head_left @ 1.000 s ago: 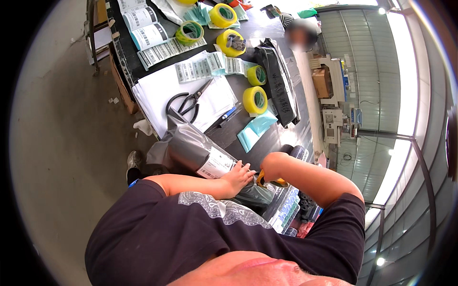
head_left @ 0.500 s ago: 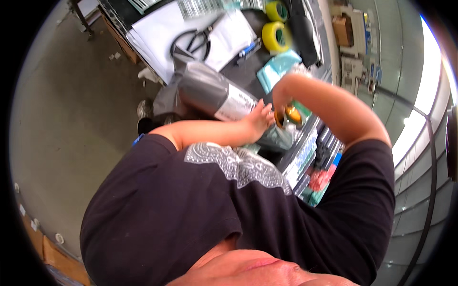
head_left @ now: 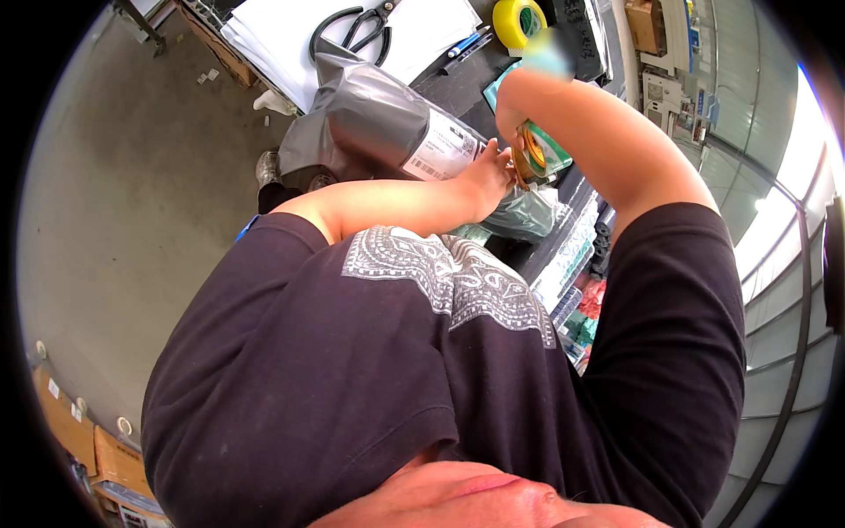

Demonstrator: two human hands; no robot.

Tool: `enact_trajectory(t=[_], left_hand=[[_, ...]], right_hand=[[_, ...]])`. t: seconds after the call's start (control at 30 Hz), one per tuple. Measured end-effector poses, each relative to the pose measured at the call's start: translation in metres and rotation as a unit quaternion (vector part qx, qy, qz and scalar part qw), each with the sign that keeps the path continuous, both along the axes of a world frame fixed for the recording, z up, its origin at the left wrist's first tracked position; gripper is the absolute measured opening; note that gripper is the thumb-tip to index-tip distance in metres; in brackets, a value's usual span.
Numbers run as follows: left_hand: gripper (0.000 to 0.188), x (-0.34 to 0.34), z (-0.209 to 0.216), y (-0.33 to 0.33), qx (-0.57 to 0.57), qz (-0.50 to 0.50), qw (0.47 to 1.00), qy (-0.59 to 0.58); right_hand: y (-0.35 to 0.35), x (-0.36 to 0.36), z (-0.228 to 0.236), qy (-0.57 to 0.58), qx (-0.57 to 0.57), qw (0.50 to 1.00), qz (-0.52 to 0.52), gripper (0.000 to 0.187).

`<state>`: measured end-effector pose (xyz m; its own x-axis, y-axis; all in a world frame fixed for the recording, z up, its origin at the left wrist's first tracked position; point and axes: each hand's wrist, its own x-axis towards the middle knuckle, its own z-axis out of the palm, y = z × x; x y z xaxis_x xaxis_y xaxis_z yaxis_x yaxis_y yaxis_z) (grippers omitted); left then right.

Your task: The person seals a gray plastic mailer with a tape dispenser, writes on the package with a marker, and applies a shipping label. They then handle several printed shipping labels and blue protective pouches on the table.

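Note:
A grey plastic mailing bag (head_left: pixel 374 119), bulging and bearing a white label (head_left: pixel 444 148), lies along the near edge of the dark table. My left hand (head_left: pixel 486 183) rests on its right end just past the label, fingers stretched out and a little apart. My right hand (head_left: pixel 518 104) reaches down from the right with bent wrist and is closed on a roll of tape (head_left: pixel 535 150) with orange-yellow and green parts. The tape is right beside my left fingertips. My right fingers are partly hidden behind the hand and tape. Greyish-green plastic (head_left: pixel 528 216) bulges below the tape.
Black-handled scissors (head_left: pixel 352 33) lie on white paper sheets (head_left: pixel 264 40) at the far left. Two pens (head_left: pixel 465 48) and a yellow tape roll (head_left: pixel 518 22) sit beyond the bag. Shelves with packed goods (head_left: pixel 572 264) are under the table's right side.
The view has shifted, so the table things sit higher. My right hand and the tape have come closer to my left fingertips. My left hand stays on the bag.

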<state>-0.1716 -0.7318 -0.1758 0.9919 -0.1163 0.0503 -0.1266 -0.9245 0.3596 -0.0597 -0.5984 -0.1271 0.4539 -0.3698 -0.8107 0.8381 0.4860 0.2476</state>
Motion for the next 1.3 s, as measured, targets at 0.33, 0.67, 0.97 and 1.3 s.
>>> enact_trajectory(t=[0.33, 0.67, 0.97, 1.3], left_hand=[[0.098, -0.002, 0.009, 0.008, -0.006, -0.014, 1.000, 0.004], [0.092, 0.023, 0.034, -0.016, -0.037, -0.017, 0.994, 0.104], [0.083, 0.039, 0.035, -0.041, -0.060, -0.017, 0.994, 0.092], [0.074, -0.070, 0.020, 0.032, 0.052, 0.181, 0.982, 0.035]], right_hand=[[-0.015, 0.106, 0.085, -0.293, 0.114, 0.919, -0.238, 0.036], [-0.228, 0.161, 0.108, 0.008, 0.586, 0.067, -0.808, 0.034], [-0.385, 0.065, -0.011, 0.266, 0.460, -0.295, -0.794, 0.047], [-0.388, 0.085, -0.053, 0.385, 0.369, -0.293, -0.794, 0.033]])
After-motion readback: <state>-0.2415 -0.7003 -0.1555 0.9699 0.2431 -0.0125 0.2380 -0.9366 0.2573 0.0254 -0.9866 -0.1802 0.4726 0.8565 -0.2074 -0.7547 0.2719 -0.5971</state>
